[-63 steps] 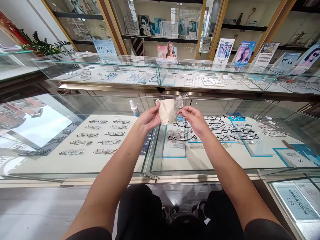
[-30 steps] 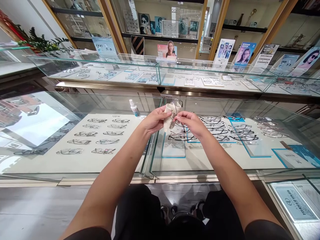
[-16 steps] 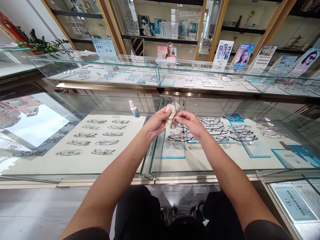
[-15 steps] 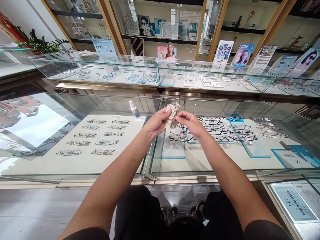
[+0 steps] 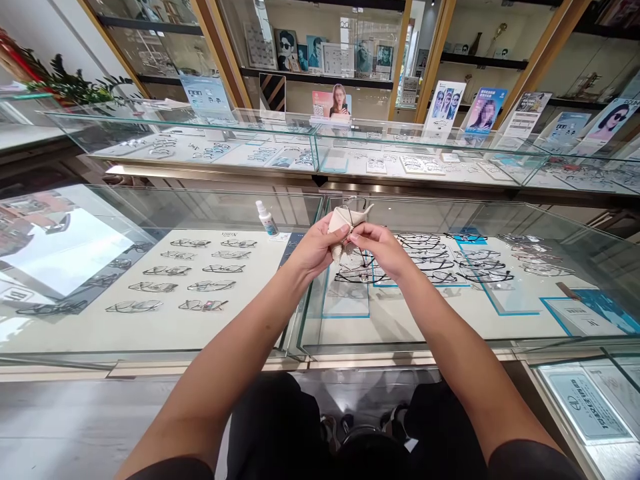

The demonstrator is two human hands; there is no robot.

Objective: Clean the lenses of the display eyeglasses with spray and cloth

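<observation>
My left hand (image 5: 316,245) is closed on a cream-coloured cloth (image 5: 341,220), its thumb pressing the fabric against a pair of eyeglasses (image 5: 364,256). The cloth is folded around part of the frame, and a loose corner sticks out to the upper right. My right hand (image 5: 379,244) pinches the thin dark frame of the same eyeglasses from the other side. Both hands meet above the glass counter. Fingers and cloth hide most of the lenses. A white spray bottle (image 5: 267,219) stands on the counter to the left of my hands.
Below my hands lies a glass display case (image 5: 345,345) with rows of eyeglasses inside, left (image 5: 146,305) and right (image 5: 485,275). Behind it runs a second glass case (image 5: 250,175) with upright advertising cards (image 5: 443,110). A potted plant (image 5: 65,87) is at the far left.
The cloth has shifted on the eyeglasses and spread wider, with a corner now pointing right. My left thumb has moved slightly down and right. My right hand has barely moved.
</observation>
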